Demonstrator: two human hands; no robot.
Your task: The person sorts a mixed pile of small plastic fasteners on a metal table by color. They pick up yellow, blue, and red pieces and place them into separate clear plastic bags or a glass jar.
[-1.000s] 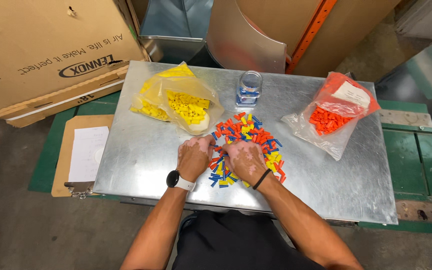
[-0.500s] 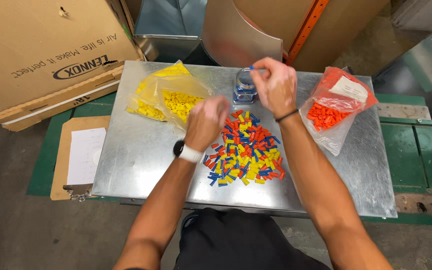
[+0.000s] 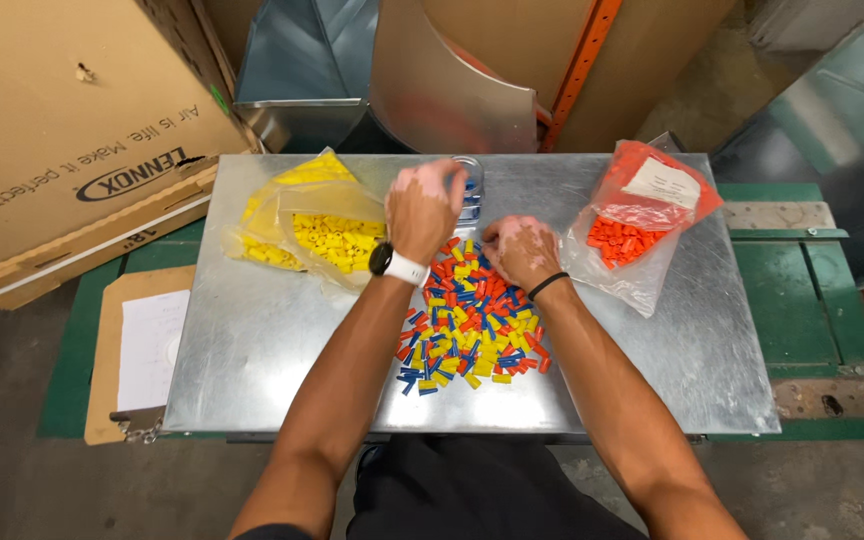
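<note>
A heap of small red, yellow and blue plastic caps (image 3: 467,325) lies mid-table on the metal tabletop (image 3: 252,340). My right hand (image 3: 522,250) rests knuckles-up on the far edge of the heap, fingers curled into the pieces. My left hand (image 3: 424,208), with a watch at the wrist, hovers over a small clear container of blue pieces (image 3: 469,195) just behind the heap. Its fingers bend downward and hide whatever is under them.
An open clear bag of yellow caps (image 3: 302,230) lies at the left and a bag of orange caps (image 3: 637,225) at the right. A big cardboard box (image 3: 62,130) leans at far left, a clipboard with paper (image 3: 147,350) sits beside the table, and sheet-metal ducts (image 3: 442,80) stand behind.
My right hand came down from the clear container onto the heap. My left hand moved right from the yellow bag to above the clear container.
</note>
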